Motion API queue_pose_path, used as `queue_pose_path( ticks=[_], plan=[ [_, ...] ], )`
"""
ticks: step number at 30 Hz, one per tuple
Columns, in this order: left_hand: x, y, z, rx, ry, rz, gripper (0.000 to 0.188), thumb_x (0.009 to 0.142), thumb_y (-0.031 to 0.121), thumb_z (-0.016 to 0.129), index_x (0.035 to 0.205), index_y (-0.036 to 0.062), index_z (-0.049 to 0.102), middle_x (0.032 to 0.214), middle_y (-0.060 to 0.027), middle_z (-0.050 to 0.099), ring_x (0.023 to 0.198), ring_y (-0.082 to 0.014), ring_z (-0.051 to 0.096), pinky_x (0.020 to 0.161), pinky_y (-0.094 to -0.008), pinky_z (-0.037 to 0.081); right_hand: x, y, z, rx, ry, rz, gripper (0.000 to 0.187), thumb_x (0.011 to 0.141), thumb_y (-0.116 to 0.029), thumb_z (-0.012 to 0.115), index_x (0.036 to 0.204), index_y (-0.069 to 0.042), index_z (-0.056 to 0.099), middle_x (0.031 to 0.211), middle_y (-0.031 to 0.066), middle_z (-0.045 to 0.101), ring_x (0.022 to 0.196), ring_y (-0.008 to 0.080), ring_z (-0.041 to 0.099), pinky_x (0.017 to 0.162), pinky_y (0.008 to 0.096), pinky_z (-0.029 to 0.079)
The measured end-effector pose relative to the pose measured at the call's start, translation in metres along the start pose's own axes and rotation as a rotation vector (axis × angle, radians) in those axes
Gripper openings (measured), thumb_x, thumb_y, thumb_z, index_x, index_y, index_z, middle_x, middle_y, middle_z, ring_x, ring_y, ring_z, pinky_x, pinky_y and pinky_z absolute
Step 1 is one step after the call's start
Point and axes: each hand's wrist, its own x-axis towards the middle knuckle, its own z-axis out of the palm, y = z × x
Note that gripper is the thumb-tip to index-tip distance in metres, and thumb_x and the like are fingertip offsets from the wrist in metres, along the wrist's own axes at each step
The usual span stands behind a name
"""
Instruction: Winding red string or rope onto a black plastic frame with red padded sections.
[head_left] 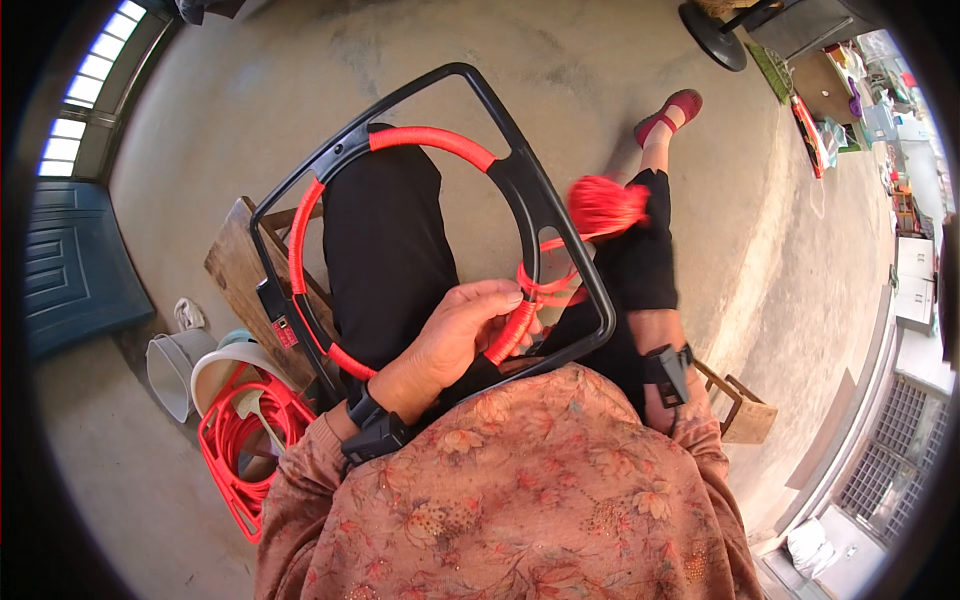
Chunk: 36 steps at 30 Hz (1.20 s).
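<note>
A black frame [590, 270] with a round inner ring leans across my lap, tilted. Red cord [430, 138] is wound tightly round several stretches of the ring. My left hand [458, 330] is closed on the ring's near right side, thumb and fingers pinching it beside a wound stretch. Loose loops of red strand [545, 285] hang round the ring by the fingertips. Beyond the frame's right edge is a motion-blurred red bundle [606, 205], joined to the loops by strands. My right hand [656, 328] shows only partly near my right knee; its fingers cannot be made out.
A wooden stool or bench [240, 270] stands at the left. Below it are a white bucket [170, 370] and a red frame [215, 460] wound with red cord. A wooden piece [750, 415] is at my right. A round black base [715, 40] stands far right.
</note>
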Motion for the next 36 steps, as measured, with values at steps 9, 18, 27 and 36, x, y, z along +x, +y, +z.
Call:
queue_pose_path(
  ticks=[9,18,27,36],
  plan=[
    [0.000,0.004,-0.001,-0.089,0.011,0.027,0.023,0.094,0.021,0.051,0.094,-0.0001,0.061,0.079,-0.0124,0.065,0.065,-0.0172,0.063,0.060,-0.0271,0.052,-0.055,-0.075,-0.137,0.150,0.288,0.169,0.043,0.098,-0.046,0.040,0.109,-0.009,0.057,0.059,-0.0063,0.044,0.042,0.0052,0.041,0.039,0.0211,0.034],
    [0.001,0.003,0.005,0.060,0.069,0.138,0.013,0.093,0.017,0.057,0.088,0.0046,0.059,0.077,-0.0094,0.066,0.060,-0.0100,0.061,0.057,-0.0221,0.051,-0.073,-0.070,-0.137,-0.091,0.493,0.221,0.042,0.097,-0.038,0.048,0.120,-0.004,0.054,0.095,0.0042,0.056,0.077,0.0134,0.054,0.070,0.0282,0.042],
    [-0.003,0.002,0.004,0.123,0.082,0.191,0.010,0.091,0.014,0.056,0.088,0.0052,0.056,0.076,-0.0111,0.066,0.060,-0.0139,0.063,0.054,-0.0242,0.052,-0.140,-0.056,-0.075,-1.366,-0.494,0.074,0.043,0.081,0.003,0.047,0.122,-0.001,0.056,0.126,0.0150,0.058,0.118,0.0282,0.053,0.105,0.0351,0.036],
    [-0.002,-0.005,0.002,0.261,0.060,0.382,0.016,0.093,0.018,0.055,0.090,0.0029,0.059,0.082,-0.0041,0.065,0.069,-0.0098,0.062,0.060,-0.0249,0.052,-0.072,-0.001,0.034,-0.632,-0.400,0.279,0.040,0.083,0.001,0.051,0.122,-0.002,0.056,0.121,0.0134,0.059,0.111,0.0249,0.056,0.097,0.0335,0.042]
  ],
)
